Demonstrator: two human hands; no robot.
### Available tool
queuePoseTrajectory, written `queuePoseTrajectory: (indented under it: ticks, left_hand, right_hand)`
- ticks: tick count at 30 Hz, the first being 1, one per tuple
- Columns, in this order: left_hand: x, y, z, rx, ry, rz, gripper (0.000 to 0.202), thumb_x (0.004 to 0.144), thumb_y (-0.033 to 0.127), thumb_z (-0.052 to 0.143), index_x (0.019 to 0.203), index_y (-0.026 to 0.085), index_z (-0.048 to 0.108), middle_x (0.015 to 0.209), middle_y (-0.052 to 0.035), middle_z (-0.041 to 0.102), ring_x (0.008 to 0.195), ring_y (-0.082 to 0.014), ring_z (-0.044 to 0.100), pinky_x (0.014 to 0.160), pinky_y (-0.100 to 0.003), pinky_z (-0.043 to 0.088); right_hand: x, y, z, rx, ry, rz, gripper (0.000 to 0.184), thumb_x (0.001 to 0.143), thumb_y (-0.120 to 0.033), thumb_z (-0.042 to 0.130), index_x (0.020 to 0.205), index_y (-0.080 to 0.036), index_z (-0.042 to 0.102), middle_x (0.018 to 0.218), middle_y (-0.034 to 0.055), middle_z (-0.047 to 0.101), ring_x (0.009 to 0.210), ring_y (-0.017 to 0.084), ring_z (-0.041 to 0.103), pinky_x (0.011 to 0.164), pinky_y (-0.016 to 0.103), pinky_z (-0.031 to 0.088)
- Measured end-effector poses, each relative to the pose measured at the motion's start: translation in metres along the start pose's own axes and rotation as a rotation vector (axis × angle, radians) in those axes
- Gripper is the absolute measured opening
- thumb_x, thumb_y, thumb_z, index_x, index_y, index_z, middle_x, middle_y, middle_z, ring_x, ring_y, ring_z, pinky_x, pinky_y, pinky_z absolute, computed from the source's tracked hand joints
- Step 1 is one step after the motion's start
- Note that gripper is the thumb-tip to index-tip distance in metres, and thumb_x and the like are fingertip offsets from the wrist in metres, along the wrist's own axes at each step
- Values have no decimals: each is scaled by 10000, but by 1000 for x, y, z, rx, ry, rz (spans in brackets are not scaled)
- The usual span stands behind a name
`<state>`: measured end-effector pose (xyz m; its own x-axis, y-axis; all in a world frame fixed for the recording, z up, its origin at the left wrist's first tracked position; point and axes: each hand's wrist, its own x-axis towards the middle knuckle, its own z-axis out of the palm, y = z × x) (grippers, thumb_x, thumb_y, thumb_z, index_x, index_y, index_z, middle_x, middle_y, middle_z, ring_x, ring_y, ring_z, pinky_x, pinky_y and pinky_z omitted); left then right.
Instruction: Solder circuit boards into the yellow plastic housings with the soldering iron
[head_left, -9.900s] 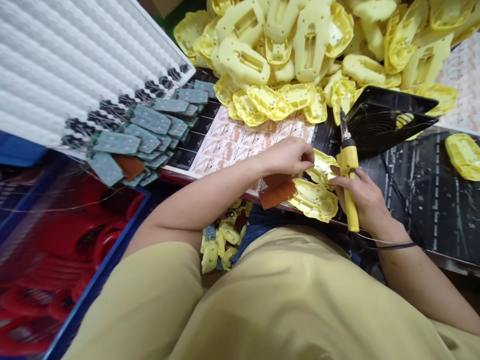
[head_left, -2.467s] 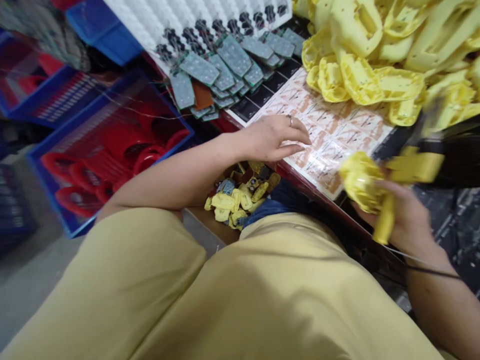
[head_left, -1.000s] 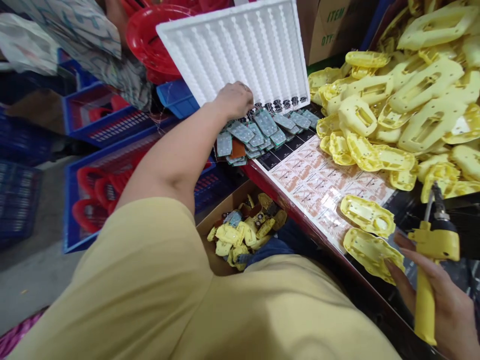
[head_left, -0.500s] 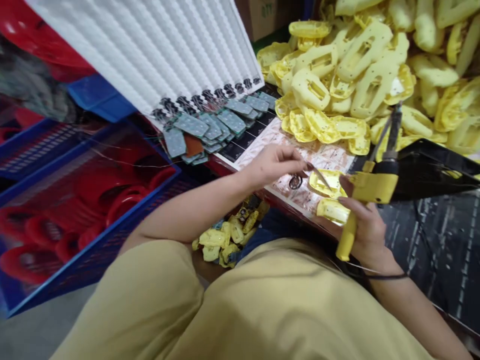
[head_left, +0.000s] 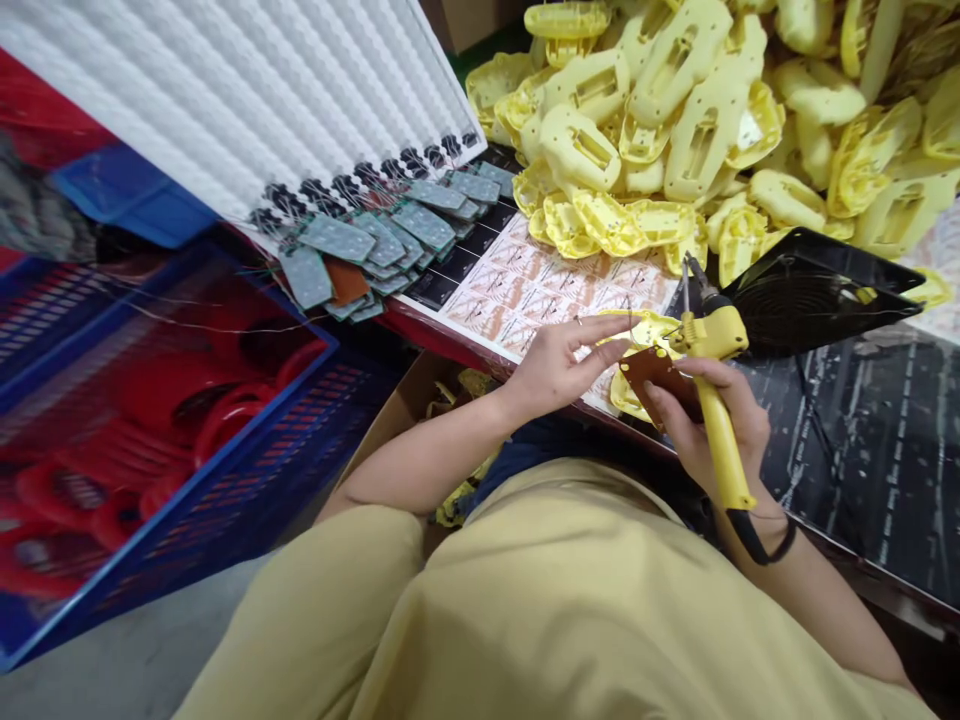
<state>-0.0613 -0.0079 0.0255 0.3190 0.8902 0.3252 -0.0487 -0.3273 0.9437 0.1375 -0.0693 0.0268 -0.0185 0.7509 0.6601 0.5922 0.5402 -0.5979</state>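
Observation:
My right hand [head_left: 739,415] is wrapped round a yellow soldering gun [head_left: 716,335], its metal tip pointing up and away. The same hand's thumb and fingers also grip a brown circuit board [head_left: 658,385], tilted, with its soldered side showing. My left hand [head_left: 555,368] is at the board's left edge, fingertips pinched on what looks like a thin wire [head_left: 630,318]. Under both hands, at the table's front edge, lie yellow plastic shells [head_left: 628,397], partly covered by the board and fingers.
A heap of yellow shells [head_left: 705,110] fills the back right. Green circuit boards [head_left: 390,240] with black wired parts lie along a white ridged panel [head_left: 247,90]. A black stand [head_left: 817,295] is at right. Blue crates [head_left: 202,500] with red parts stand at left.
The brown circuit board is now in my right hand beside the soldering gun, which has turned and lowered. My left hand has come closer to it. The view has shifted.

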Motion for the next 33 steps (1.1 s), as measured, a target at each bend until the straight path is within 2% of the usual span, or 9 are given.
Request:
queuePoseTrajectory:
  ticks: [3,7,10,13,15,17,22,28,33]
  left_hand:
    - [5,4,19,-236,149,-121,474,809,640,836,943,185,848,993,-84,841,966,-217,801,964,-350,637]
    - [13,9,26,-536,112,-281,522,615,641,960,823,181,828,812,-26,809,781,-152,776,840,-285,641]
    - [19,12,17,-497,23,-350,567,578,653,968,809,159,814,717,-9,762,634,-108,707,673,-227,598]
    - [22,18,8,-312,-104,-355,519,631,599,960,788,135,789,607,12,690,532,-80,616,540,-192,507]
    - [23,23,7,-213,-195,-359,408,716,501,928,777,132,767,594,13,673,540,-82,610,539,-190,494]
    - [21,27,9,-154,-255,-374,298,790,408,865,770,134,748,605,10,666,571,-91,621,561,-194,500]
    - [17,27,18,-129,-295,-350,151,820,274,765,768,140,721,605,19,639,588,-90,606,574,-192,494]
    - [18,10,22,-153,-223,-325,235,799,350,801,855,132,734,678,2,673,574,-80,569,542,-196,455]
    - [23,4,27,-184,-263,-298,351,788,456,844,831,148,681,665,21,630,551,-72,532,551,-208,446]
  right_hand:
    - [-5,-1,6,3,13,8,268,895,-281,807,1123,-257,668,984,6,797,796,167,791,710,246,660]
    - [-12,4,7,2,11,-49,302,891,-274,813,1150,-271,657,966,-9,795,742,156,779,669,228,646]
    - [-12,9,0,24,-56,-114,354,902,-342,811,1206,-276,641,997,11,804,815,182,795,733,267,664]
    - [-5,11,-9,110,-30,-64,413,889,-323,827,1246,-277,624,1092,40,799,972,226,801,866,351,676]
    - [4,10,-11,184,15,11,436,875,-269,838,1246,-288,609,1101,22,790,992,225,798,902,379,671]
    - [12,9,-10,217,39,78,433,868,-255,844,1225,-296,602,1039,-10,780,930,207,800,869,365,670]
    - [19,9,-6,148,115,117,394,841,-295,869,1149,-292,624,1004,-31,737,782,171,782,703,288,645]
    - [8,15,-7,112,152,108,419,835,-270,871,1173,-306,625,1039,-37,725,776,167,781,720,292,641]
    - [0,21,-9,104,163,67,398,865,-258,841,1186,-306,610,1007,-40,729,767,165,780,707,287,642]
